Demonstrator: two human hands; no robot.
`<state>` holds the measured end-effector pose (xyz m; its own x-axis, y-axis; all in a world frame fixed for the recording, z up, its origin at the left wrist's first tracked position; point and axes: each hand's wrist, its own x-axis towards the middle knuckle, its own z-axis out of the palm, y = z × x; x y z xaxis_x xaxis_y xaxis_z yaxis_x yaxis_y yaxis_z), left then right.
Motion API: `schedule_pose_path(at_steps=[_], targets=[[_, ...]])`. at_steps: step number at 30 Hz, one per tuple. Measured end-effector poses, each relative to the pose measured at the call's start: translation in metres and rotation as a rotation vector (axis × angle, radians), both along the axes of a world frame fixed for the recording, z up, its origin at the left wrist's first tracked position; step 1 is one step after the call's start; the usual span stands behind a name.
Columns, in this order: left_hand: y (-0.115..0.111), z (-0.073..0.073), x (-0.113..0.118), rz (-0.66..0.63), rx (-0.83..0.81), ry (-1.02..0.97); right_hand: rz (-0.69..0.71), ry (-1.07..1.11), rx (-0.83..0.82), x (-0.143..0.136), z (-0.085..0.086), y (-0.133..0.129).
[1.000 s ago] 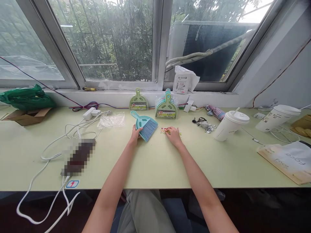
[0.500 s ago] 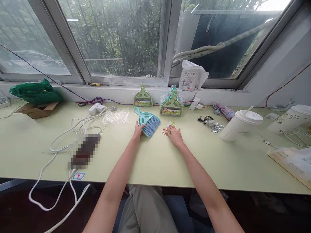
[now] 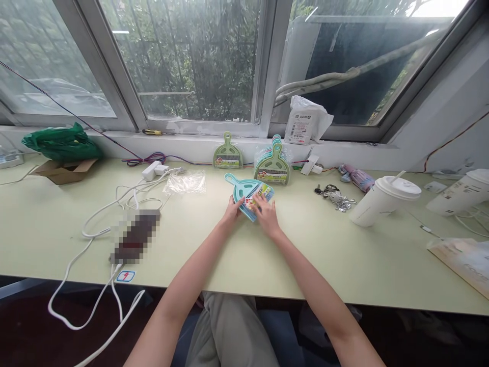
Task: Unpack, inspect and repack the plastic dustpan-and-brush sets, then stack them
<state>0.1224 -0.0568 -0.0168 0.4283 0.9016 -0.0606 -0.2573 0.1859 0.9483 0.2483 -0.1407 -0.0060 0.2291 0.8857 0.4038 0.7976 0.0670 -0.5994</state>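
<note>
My left hand (image 3: pixel 231 212) is closed on the left edge of a small turquoise dustpan (image 3: pixel 239 188), tilted above the table with its handle toward the upper left. A brush (image 3: pixel 251 189) with blue-grey bristles is nested in the pan. Across the bristles lies a printed label card (image 3: pixel 264 190), yellow-green and white. My right hand (image 3: pixel 268 216) has its fingers on the card, holding it against the brush; part of the card is hidden under them. Behind stand a wrapped green dustpan set (image 3: pixel 227 152) and a row of wrapped dustpan sets (image 3: pixel 273 165).
Left are a clear plastic bag (image 3: pixel 186 183), white cables (image 3: pixel 87 224) and a blurred-out dark device (image 3: pixel 135 237). A cardboard box (image 3: pixel 63 172) with a green bag (image 3: pixel 61 142) stands further left. Keys (image 3: pixel 330 189) and a white lidded cup (image 3: pixel 382 201) are on the right.
My right hand has lifted the label card off the table and brought it onto the brush. My left hand has shifted right with the dustpan, meeting it.
</note>
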Motion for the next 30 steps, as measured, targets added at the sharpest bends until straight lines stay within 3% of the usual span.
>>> schedule_pose_path(at_steps=[4, 9, 11, 13, 17, 21, 24, 26, 28, 30], targets=[[-0.004, 0.0, 0.0, -0.064, -0.032, -0.115, 0.069, -0.1, -0.12, -0.016, -0.006, 0.0], [-0.002, 0.001, -0.005, -0.041, -0.023, -0.17, -0.03, 0.001, -0.034, -0.012, -0.008, 0.0], [-0.001, 0.001, -0.006, -0.039, -0.018, -0.176, -0.138, 0.177, 0.066, -0.006, -0.01, 0.002], [0.0, 0.002, -0.006, -0.044, -0.017, -0.175, -0.206, 0.483, 0.116, 0.001, -0.013, 0.006], [-0.003, 0.001, -0.006, -0.062, 0.008, -0.171, 0.012, 1.132, -0.032, 0.013, -0.02, 0.011], [-0.003, 0.002, -0.005, -0.142, 0.08, -0.104, 0.091, 1.345, -0.018, 0.022, -0.023, 0.013], [0.012, 0.004, -0.015, -0.152, 0.181, 0.099, 0.075, 1.393, 0.025, 0.029, -0.023, 0.013], [0.028, 0.003, -0.03, 0.007, 0.284, 0.364, 0.07, 1.401, 0.045, 0.034, -0.023, 0.012], [0.046, 0.0, -0.051, 0.264, 0.471, 0.706, 0.061, 1.397, 0.056, 0.039, -0.022, 0.011], [0.059, -0.005, -0.071, 0.4, 0.629, 1.046, 0.052, 1.391, 0.064, 0.042, -0.021, 0.01]])
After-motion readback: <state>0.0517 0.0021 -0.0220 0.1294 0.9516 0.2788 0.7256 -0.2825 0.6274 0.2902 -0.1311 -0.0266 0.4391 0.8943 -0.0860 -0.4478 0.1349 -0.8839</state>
